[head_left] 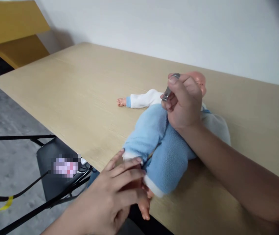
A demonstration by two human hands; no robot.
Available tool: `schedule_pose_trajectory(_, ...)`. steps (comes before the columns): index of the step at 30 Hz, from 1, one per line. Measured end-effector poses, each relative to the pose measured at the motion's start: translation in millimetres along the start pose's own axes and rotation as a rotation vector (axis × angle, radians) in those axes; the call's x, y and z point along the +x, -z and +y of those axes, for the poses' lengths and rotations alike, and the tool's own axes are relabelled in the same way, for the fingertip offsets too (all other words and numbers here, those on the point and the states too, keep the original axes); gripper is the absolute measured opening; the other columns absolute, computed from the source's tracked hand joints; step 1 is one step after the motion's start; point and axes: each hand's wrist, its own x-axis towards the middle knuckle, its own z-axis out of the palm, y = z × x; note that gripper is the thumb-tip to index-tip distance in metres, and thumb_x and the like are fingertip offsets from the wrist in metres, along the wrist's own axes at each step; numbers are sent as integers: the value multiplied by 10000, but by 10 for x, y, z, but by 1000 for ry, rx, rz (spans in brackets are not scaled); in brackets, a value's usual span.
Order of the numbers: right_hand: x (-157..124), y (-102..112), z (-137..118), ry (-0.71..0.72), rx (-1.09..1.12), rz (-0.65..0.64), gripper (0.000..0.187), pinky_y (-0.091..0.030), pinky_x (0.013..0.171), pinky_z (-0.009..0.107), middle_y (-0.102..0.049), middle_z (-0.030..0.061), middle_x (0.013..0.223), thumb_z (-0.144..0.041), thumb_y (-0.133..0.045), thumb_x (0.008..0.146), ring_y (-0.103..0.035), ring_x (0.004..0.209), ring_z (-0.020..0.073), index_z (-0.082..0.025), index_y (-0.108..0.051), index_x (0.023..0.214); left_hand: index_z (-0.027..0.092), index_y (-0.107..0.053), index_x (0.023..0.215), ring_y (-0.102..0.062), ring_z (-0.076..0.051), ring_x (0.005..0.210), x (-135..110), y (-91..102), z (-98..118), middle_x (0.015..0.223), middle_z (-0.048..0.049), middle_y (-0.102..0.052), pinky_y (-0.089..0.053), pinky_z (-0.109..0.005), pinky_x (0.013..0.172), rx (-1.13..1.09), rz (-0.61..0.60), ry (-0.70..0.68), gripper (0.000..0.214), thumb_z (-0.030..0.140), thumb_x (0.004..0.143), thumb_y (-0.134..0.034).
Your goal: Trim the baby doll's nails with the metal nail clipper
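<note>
A baby doll (154,140) in light blue trousers and a white top lies on its back on the wooden table (75,94), feet toward me at the near edge. My right hand (185,101) hovers over the doll's belly, closed around a small metal nail clipper (169,89) pinched between thumb and fingers. My left hand (115,192) rests at the table's near edge, its fingers curled round the doll's foot (145,209). The doll's head (199,81) is partly hidden behind my right hand.
A black folding chair (53,169) stands left of me below the table edge, with a small object on its seat. A yellow strap trails on the grey floor. Yellow wooden boards (14,32) lean at the far left. A white wall runs behind the table.
</note>
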Motion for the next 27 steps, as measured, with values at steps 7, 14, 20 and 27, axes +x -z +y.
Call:
schedule_pose_trajectory(7,63,37,16,17,7,32,360,-156,358,285,-573,-58,699,-488,-844,783,-377,409,54,-281,-559,856,370,-565,1548,-422,-284,1571,-103,-129,151,1502,-33,-649,1,-549,1372,202,1,88,612,629,1000,-646)
schedule_pose_trajectory(14,-3,28,-206,53,20,14,248,-176,402,299,-542,-51,655,-434,-852,835,-383,476,90,-293,-661,909,320,-522,1596,-675,-370,1197,183,-538,411,1082,-96,-705,-395,-703,1205,237,63,78,678,475,957,-685)
schedule_pose_trajectory(20,-118,87,-257,-21,30,-38,264,-165,382,285,-581,-50,641,-412,-842,818,-393,425,85,-251,-669,935,175,-649,1384,-709,-236,948,289,-195,539,1073,-139,-678,-658,-374,803,-97,336,103,550,110,839,-653)
schedule_pose_trajectory(27,-313,391,-220,-153,-41,34,269,-291,390,247,-642,-38,650,-471,-814,846,-446,427,106,-272,-649,922,254,-637,1297,-728,-212,1152,1185,-63,90,1236,-56,-746,-612,-361,1026,-539,904,125,403,226,931,-804)
